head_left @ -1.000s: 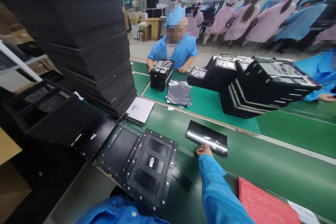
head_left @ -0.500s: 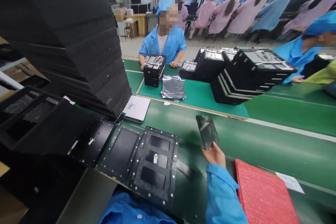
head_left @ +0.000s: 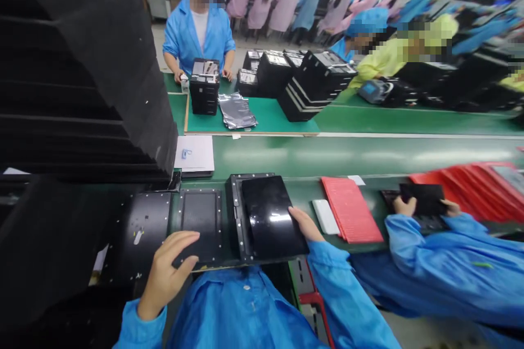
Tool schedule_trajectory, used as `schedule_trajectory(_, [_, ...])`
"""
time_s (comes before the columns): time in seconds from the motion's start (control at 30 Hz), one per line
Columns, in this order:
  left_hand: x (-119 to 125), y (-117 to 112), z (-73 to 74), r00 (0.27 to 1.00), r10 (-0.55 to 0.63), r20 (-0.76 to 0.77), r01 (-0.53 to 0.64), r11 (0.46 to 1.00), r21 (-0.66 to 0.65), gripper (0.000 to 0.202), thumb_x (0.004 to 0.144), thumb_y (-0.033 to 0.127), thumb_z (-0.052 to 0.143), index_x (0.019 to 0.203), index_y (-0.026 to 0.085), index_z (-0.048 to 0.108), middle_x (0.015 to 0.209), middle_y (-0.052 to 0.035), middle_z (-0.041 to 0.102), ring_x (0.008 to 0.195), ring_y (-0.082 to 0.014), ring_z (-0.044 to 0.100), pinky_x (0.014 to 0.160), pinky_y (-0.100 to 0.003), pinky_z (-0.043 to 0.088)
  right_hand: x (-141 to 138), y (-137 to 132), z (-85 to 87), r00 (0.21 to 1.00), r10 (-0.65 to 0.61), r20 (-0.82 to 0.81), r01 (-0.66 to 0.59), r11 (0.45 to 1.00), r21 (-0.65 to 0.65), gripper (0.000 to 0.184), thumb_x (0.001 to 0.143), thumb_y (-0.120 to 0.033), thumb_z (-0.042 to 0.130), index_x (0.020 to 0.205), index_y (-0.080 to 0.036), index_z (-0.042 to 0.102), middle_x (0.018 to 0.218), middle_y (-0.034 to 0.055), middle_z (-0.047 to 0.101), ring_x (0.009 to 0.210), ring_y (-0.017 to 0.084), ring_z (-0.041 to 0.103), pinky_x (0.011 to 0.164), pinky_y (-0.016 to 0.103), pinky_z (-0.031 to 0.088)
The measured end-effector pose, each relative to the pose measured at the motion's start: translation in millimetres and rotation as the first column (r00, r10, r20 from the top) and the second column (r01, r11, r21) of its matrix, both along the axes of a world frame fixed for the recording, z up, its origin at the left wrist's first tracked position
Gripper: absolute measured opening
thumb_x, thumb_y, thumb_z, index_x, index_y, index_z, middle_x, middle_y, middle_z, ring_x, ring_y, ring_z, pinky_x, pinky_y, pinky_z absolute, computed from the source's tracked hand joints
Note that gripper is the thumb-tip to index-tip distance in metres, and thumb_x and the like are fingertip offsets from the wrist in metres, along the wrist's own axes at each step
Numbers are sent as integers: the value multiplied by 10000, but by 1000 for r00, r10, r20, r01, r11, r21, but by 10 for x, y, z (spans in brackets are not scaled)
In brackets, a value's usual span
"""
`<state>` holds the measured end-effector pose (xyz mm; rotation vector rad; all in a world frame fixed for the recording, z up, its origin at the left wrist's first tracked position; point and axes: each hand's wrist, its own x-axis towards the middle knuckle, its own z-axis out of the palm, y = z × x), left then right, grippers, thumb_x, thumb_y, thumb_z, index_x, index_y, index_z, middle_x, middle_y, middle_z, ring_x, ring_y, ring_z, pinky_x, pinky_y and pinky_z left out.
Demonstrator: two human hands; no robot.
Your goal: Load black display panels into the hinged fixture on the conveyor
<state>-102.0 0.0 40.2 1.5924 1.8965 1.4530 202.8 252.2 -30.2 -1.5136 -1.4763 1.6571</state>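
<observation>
My right hand (head_left: 307,223) grips the right edge of a glossy black tablet-like panel (head_left: 268,212). The panel lies over a black fixture (head_left: 235,218) with silver screw heads and hides most of it; whether it rests fully in the fixture I cannot tell. To the left is my left hand (head_left: 172,267), fingers and thumb apart, holding nothing. It is in front of a flat black plate (head_left: 201,223) ringed with small screws. A darker shiny plate (head_left: 151,223) lies left of that.
A tall stack of black foam trays (head_left: 102,76) rises at left. Right of the fixture lie a white slab (head_left: 325,217) and red padded sheets (head_left: 352,210). A co-worker's hands (head_left: 405,206) hold a dark panel farther right. Opposite, another person stands behind stacked black boxes (head_left: 204,90).
My right hand has brought the panel from over the green table back to the fixture. My left hand has come into view. The camera view has turned right.
</observation>
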Motion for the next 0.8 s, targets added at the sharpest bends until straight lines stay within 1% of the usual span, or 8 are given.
schedule_trajectory(0.1, [-161, -129, -71, 996, -67, -65, 65, 997, -33, 231, 864, 340, 567, 1011, 222, 700, 996, -67, 728, 939, -201, 677, 838, -326, 559, -182, -14, -1, 996, 73, 59, -74, 997, 16, 488, 615, -658, 660, 803, -209, 696, 842, 54, 731, 903, 277, 662, 819, 371, 520])
schedule_trajectory(0.27, [-191, -282, -237, 997, -62, 39, 68, 982, -177, 252, 878, 353, 534, 1024, 226, 695, 1028, -73, 715, 976, -202, 663, 855, -339, 558, -263, -56, -181, 977, 22, 211, -88, 947, 309, 498, 665, -618, 596, 923, -199, 674, 1011, 80, 709, 1002, 285, 625, 941, 427, 460])
schedule_trajectory(0.37, [11, -159, -428, 987, -82, 137, 122, 940, -317, 303, 867, 387, 529, 1069, 219, 680, 1093, -88, 697, 1042, -225, 641, 926, -392, 532, -338, -87, -273, 957, -47, 285, -88, 891, 445, 471, 755, -531, 526, 1051, -186, 650, 1082, 99, 689, 1026, 285, 618, 945, 448, 459])
schedule_trajectory(0.43, [221, 9, -590, 972, -117, 204, 195, 886, -420, 411, 828, 409, 567, 1174, 196, 632, 1210, -113, 647, 1147, -258, 591, 1012, -449, 474, -383, -88, -299, 926, -90, 368, -118, 854, 506, 450, 813, -465, 478, 1121, -177, 635, 1077, 113, 686, 1008, 288, 624, 912, 452, 479])
schedule_trajectory(0.53, [585, 301, -850, 944, -133, 302, 282, 800, -529, 713, 725, 427, 659, 1346, 125, 480, 1412, -165, 476, 1332, -312, 417, 1122, -504, 334, -334, -98, -334, 859, -88, 504, -261, 773, 579, 423, 838, -403, 499, 1180, -194, 635, 1109, 140, 666, 1040, 316, 605, 916, 484, 474])
schedule_trajectory(0.6, [823, 466, -1011, 923, -102, 372, 307, 776, -551, 880, 693, 435, 672, 1425, 77, 342, 1497, -190, 339, 1407, -317, 284, 1164, -500, 247, -188, -174, -407, 851, -43, 524, -336, 723, 604, 417, 829, -387, 542, 1199, -220, 639, 1231, 146, 612, 1136, 339, 554, 975, 516, 434])
schedule_trajectory(0.67, [1037, 571, -1150, 897, -24, 441, 289, 786, -546, 944, 726, 451, 621, 1466, 42, 201, 1545, -199, 216, 1443, -290, 182, 1188, -473, 177, 25, -344, -545, 893, 24, 449, -314, 749, 583, 453, 845, -405, 533, 1260, -238, 605, 1369, 120, 520, 1245, 331, 483, 1043, 515, 387])
schedule_trajectory(0.8, [1374, 547, -1349, 837, 163, 523, 191, 808, -557, 885, 824, 506, 477, 1484, 66, 85, 1585, -157, 64, 1464, -223, 44, 1203, -401, 98, 443, -842, -890, 992, 45, 119, -81, 944, 319, 600, 899, -495, 449, 1445, -256, 384, 1484, 51, 391, 1368, 250, 358, 1128, 449, 309])
